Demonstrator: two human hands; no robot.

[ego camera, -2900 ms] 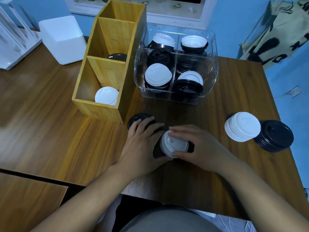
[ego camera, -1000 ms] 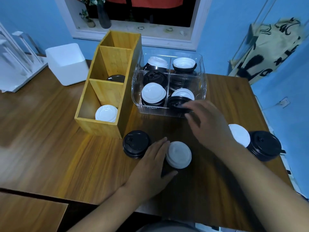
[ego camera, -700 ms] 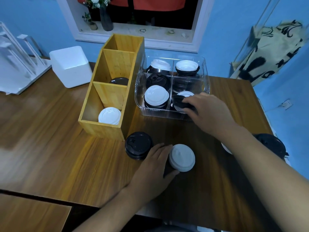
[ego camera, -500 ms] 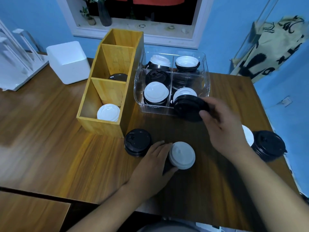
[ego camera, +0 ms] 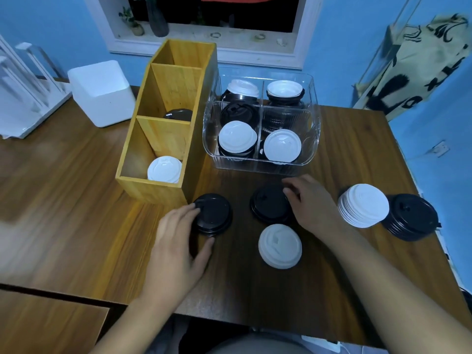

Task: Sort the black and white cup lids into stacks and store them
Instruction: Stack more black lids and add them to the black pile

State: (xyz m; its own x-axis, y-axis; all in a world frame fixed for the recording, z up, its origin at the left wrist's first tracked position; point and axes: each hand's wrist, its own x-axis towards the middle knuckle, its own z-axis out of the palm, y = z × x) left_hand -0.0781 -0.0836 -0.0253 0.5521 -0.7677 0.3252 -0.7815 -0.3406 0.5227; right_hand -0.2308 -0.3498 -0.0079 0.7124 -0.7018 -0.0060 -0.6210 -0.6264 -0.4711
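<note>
My left hand (ego camera: 178, 246) curls its fingers and thumb around a short black lid stack (ego camera: 215, 213) beside the wooden organizer (ego camera: 153, 185). My right hand (ego camera: 314, 203) holds the right edge of another black lid (ego camera: 268, 204), which lies on the table. A white lid (ego camera: 279, 246) sits loose between my hands. To the right stand a white stack (ego camera: 364, 205) and a black stack (ego camera: 411, 217). The organizer's near compartment holds white lids (ego camera: 164, 169) and its middle one black lids (ego camera: 178, 114). The clear bin (ego camera: 313, 139) holds mixed black and white lids.
A white box (ego camera: 102, 90) and a white rack (ego camera: 20, 85) stand at the back left of the wooden table (ego camera: 63, 200). A patterned cloth (ego camera: 421, 67) hangs at the right. The table's right edge runs close to the black stack.
My right hand lifted a black lid out of the clear bin and brought it down onto the table. My left hand moved from the white lid to the black stack on the left.
</note>
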